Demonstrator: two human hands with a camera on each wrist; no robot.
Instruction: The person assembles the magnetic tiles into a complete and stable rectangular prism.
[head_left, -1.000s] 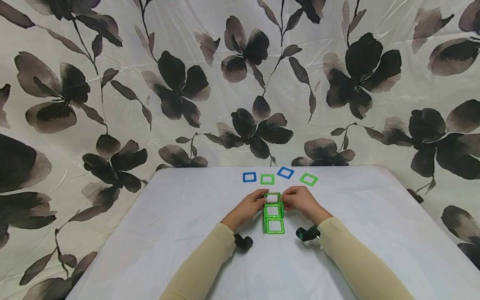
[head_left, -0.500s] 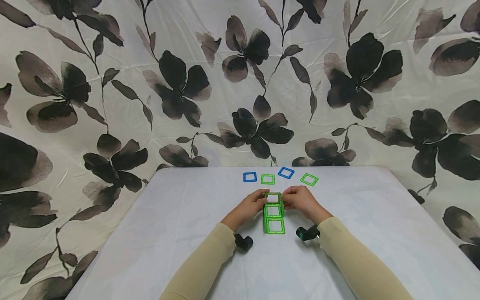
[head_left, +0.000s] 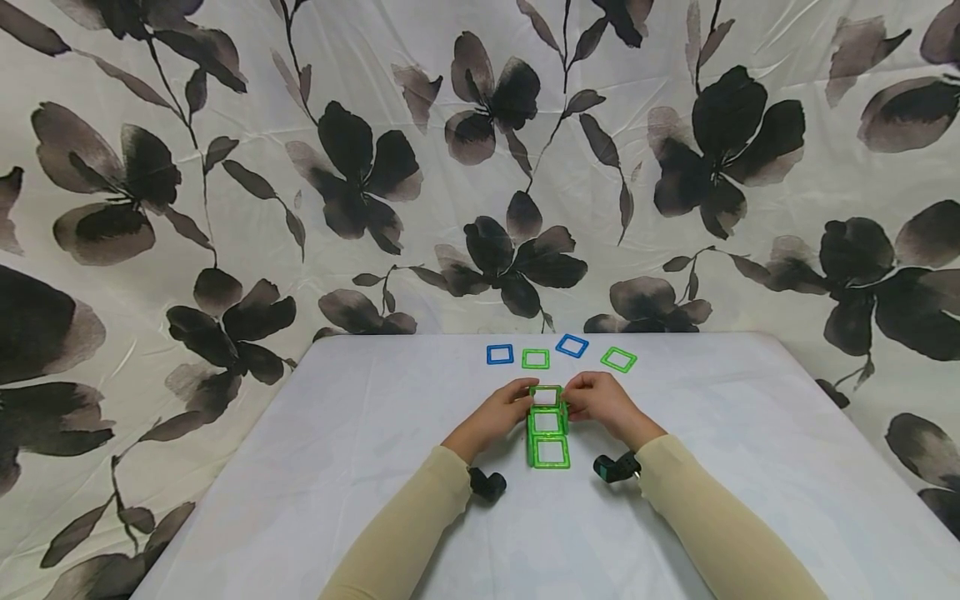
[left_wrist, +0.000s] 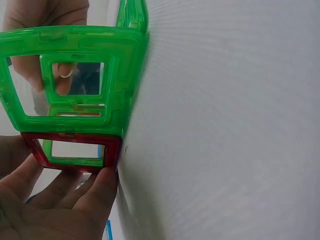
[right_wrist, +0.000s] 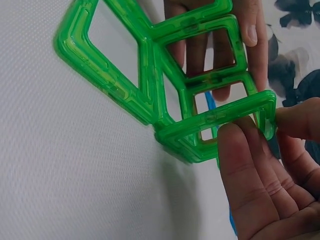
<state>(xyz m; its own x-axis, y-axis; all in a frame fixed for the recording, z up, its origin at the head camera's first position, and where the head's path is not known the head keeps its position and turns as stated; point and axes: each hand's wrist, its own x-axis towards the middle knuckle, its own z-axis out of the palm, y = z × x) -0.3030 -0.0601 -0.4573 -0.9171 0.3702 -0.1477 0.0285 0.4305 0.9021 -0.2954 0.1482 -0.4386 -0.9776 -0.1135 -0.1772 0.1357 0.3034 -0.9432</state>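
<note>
Green tile frame (head_left: 549, 437) on table (head_left: 555, 533), btwn both hands. Right hand (head_left: 606, 407) pinches one tile's edge; left hand (head_left: 491, 418) touches red tile (left_wrist: 114, 150) (gripping or just bracing, can't tell). Uneven squeeze could prob. pop a joint; overreach might nudge loose tiles (head_left: 536, 367) beyond.

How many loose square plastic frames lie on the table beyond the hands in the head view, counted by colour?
Loose blue square plastic frames: 2
Loose green square plastic frames: 2
Total: 4
</note>
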